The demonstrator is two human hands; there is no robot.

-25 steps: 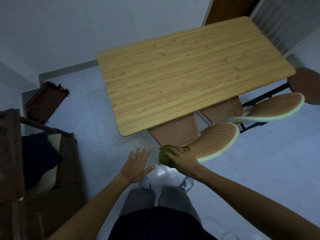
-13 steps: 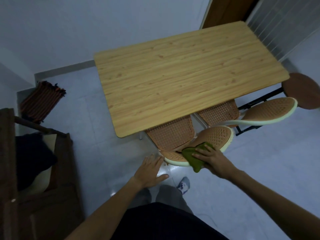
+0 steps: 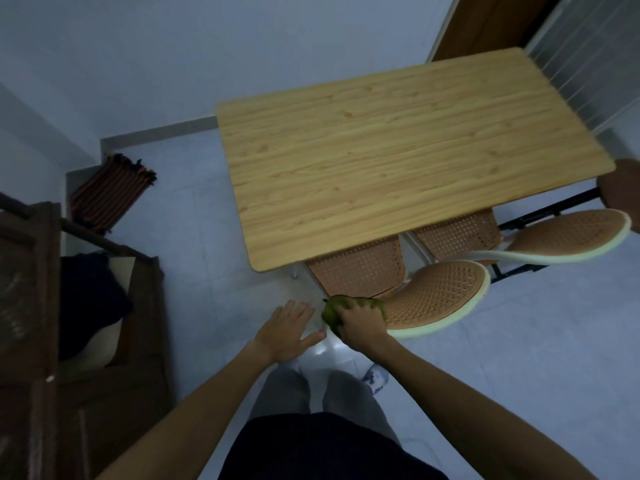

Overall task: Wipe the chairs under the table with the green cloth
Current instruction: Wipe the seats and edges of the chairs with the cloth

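Legibly, no writing shows. Right hand (image 3: pixel 360 323): palm down, fingers clenched around the green cloth (image 3: pixel 333 311), pressed on the left end of the near chair (image 3: pixel 440 296) backrest. Left hand (image 3: pixel 285 332): flat, fingers spread wide, empty, beside it. Worktop (image 3: pixel 398 161): above chair seats.

Half a second ago the right hand (image 3: pixel 360 325) pressed the green cloth (image 3: pixel 332 311) on the near chair's backrest (image 3: pixel 440 296), partway along its top edge; now hand and cloth have slid to the backrest's left end. The cloth, then spread flat, is bunched. The left hand (image 3: pixel 285 332) stays spread, now closer to the cloth.
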